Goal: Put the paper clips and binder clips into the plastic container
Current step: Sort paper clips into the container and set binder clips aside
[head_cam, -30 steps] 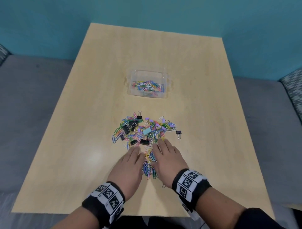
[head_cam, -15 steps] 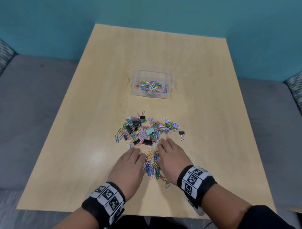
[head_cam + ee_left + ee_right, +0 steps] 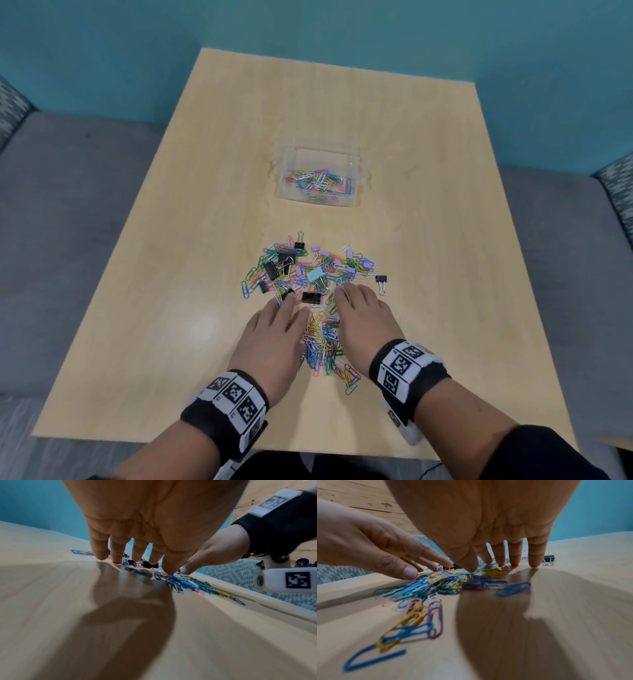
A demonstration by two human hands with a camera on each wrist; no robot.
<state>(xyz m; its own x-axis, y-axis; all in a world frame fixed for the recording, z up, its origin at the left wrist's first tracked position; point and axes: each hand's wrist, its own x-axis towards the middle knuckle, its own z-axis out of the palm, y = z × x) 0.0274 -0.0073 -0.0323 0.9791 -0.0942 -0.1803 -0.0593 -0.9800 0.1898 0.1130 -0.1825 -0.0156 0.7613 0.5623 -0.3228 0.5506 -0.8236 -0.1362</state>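
Flanking a narrow heap of paper clips (image 3: 323, 337), the left hand (image 3: 274, 337) and right hand (image 3: 368, 322) lie flat, fingers extended, gripping nothing. Heap's long axis runs toward the plastic container (image 3: 318, 150), well ahead; binder clips (image 3: 310, 296) lie at the fingertips.

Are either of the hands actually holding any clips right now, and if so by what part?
Nothing is held. The left hand and right hand lie flat on the table, straight fingers flanking the paper clips.
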